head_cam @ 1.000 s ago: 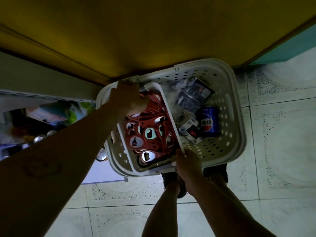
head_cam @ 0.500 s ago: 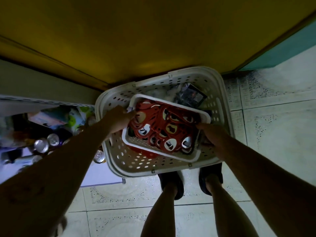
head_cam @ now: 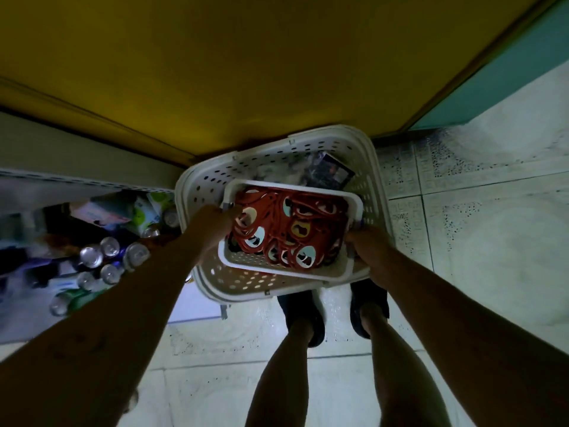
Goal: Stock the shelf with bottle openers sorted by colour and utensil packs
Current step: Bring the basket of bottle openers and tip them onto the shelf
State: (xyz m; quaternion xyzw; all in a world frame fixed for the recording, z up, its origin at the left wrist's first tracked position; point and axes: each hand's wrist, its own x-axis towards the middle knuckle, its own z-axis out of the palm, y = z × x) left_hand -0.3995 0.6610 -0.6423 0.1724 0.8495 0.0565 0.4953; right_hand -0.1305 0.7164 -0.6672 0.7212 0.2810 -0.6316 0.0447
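Turned since a second ago, the small tray (head_cam: 284, 271) now sits crosswise in the basket (head_cam: 205, 192) rather than lengthways, and the right hand (head_cam: 366, 241) has shifted from the tray's near end to its right end.

The left hand (head_cam: 212, 223) has its fingers curled over the rim at the tray's left end. The right hand grips the opposite end, its fingertips mostly hidden under the rim. Both hands hold the tray between them, above the floor of the basket and tilted a little down toward the person.

Red bottle openers (head_cam: 292, 229) lie piled in the tray, with pale oval holes showing among them. Behind the tray, at the far side of the basket, lies a dark packet (head_cam: 331, 174); what it holds is too dim to tell.

The basket stands on a pale tiled floor (head_cam: 492, 241), just ahead of the person's two dark sandals (head_cam: 304, 315). To the left is a shelf (head_cam: 77, 183) with drink cans (head_cam: 101, 254) and some packets under it. A yellow surface (head_cam: 246, 72) fills the top of the view.
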